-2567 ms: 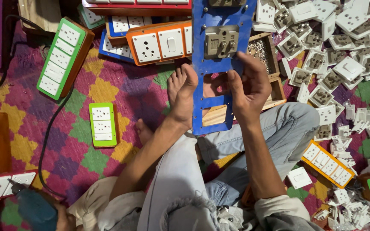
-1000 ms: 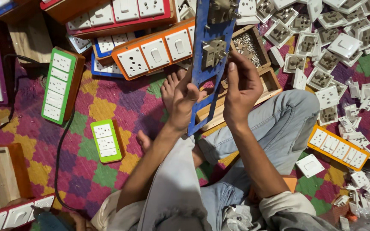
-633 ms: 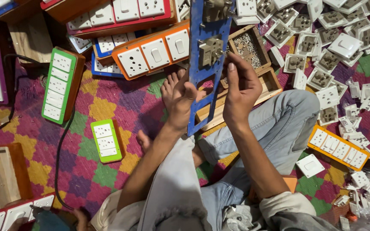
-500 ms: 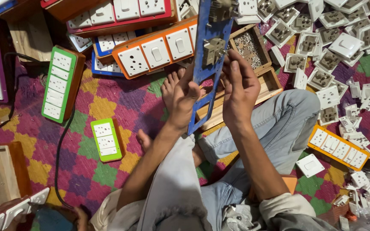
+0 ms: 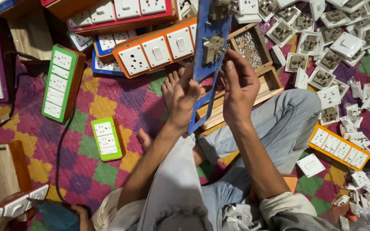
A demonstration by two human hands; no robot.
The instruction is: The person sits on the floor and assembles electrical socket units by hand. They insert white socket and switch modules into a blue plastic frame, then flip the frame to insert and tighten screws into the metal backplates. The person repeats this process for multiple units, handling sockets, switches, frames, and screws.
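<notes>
A long blue faceplate [image 5: 210, 64] stands between both hands, its long axis running near to far. The left hand [image 5: 185, 96] clamps its near-left edge; the right hand [image 5: 238, 87], fingers curled together, touches its right edge below the mounted socket module [image 5: 213, 48].

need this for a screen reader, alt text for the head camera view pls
Seen from above, a seated person's left hand and right hand hold a long blue switch plate upright, sockets mounted on its back. Below it lies a wooden tray of small screws; orange and green switchboards and loose white sockets lie scattered over a patterned rug.
</notes>
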